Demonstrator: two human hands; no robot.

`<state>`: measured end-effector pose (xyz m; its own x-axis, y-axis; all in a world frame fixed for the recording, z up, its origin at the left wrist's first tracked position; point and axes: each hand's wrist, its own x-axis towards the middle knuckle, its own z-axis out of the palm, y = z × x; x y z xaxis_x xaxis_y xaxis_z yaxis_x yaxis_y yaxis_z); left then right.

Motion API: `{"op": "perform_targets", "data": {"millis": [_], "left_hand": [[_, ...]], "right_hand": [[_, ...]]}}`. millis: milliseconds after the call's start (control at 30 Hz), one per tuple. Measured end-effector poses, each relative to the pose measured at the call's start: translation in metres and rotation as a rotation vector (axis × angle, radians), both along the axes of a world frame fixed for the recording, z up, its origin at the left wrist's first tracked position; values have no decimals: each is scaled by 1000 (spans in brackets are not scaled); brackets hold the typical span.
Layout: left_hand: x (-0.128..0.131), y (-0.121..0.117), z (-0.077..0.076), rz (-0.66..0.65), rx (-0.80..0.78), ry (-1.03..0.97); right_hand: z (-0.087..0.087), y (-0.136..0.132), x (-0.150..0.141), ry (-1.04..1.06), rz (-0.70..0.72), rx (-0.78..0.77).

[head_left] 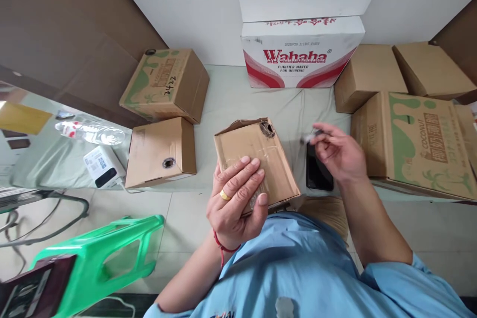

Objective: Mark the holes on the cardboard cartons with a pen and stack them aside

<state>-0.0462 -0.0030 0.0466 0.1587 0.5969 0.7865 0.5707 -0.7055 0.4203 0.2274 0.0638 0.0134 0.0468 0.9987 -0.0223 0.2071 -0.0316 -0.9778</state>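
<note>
The left hand's fingers (238, 179) lie flat and close together on the face of a small carton (266, 159), a yellow ring on one of them, the thumb angled apart. The right hand (335, 151) is raised beyond the carton's right edge — thumb and forefinger seem to pinch a small dark object (317, 134), too blurred to name, the other fingers curled.

The carton sits tilted just in front of the blue shirt (290, 263), near the cloth's front edge, with a ragged, dark-rimmed hole in its far right corner. A red string (219, 242) circles the left wrist.

Beside the right hand, a black phone (319, 171) lies on the pale green cloth (227, 94). Farther out, a Wahaha box (303, 54) stands against the white wall; a coconut box (428, 146) and two plain boxes (376, 72) are at the right. At the left are a box marked 2422 (164, 82), a holed box (158, 154), a white device (103, 165) and a clear bottle (91, 131) — and, below, a green stool (100, 253).
</note>
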Motion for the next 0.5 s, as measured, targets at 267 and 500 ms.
{"op": "perform_targets", "data": {"millis": [267,500], "left_hand": [[9,5,-5,35,41,-84],[4,3,-8,24,51,-64]], "right_hand": [[57,-5,-37,461,-13,92],[64,-10,-61,205,-4,293]]}}
